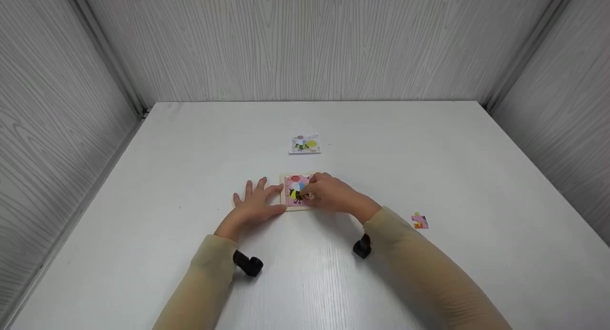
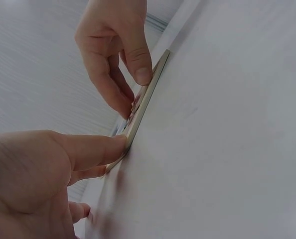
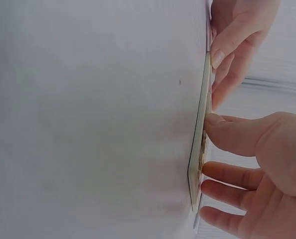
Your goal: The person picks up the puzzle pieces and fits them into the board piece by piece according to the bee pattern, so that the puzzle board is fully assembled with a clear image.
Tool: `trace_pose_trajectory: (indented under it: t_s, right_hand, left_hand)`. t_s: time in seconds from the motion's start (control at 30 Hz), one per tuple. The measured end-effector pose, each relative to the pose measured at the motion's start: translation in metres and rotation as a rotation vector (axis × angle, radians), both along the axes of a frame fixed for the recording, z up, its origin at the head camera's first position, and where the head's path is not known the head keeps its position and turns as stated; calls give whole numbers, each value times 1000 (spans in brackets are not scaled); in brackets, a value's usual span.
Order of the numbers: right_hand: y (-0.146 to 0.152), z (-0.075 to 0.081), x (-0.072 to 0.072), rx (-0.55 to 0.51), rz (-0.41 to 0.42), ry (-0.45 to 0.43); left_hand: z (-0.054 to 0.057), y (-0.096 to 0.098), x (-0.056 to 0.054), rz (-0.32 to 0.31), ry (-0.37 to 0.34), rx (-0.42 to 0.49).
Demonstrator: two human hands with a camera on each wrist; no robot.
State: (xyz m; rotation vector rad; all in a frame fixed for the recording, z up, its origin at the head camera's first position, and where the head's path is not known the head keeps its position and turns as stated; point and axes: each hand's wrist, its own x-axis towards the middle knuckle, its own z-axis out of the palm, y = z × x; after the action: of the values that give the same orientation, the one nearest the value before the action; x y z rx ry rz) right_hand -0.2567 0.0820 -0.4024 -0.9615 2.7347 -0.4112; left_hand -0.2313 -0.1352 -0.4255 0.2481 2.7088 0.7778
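Observation:
A small square puzzle board [image 1: 296,193] with a pink picture lies flat on the white table [image 1: 305,282]. My left hand [image 1: 255,204] rests flat on the table beside it, fingers straight, and its thumb [image 2: 119,143] touches the board's left edge [image 2: 147,95]. My right hand [image 1: 330,193] covers the board's right part. Its fingertips [image 3: 211,175] press on the board's face and its thumb [image 3: 214,119] lies against the edge of the board [image 3: 200,149]. I cannot tell whether a piece lies under those fingers.
A small picture card [image 1: 305,144] lies farther back on the table. One loose pink puzzle piece [image 1: 419,221] sits to the right, near my right sleeve. Grey panelled walls [image 1: 305,44] close in the table on three sides.

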Motion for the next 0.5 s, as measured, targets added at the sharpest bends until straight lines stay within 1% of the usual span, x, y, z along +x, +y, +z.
trace_pose_trajectory:
  t_s: [0.37,0.43,0.5]
  right_hand:
    - [-5,-1,-1,50,-18,20]
    - [-4,-1,0,50,-9,23]
    - [-1,-1,1,39,21,31]
  left_hand:
    - [1,-1,0,1,0,12]
    - [1,0,0,3,-3,9]
    - [1,2,0,4,-7,5]
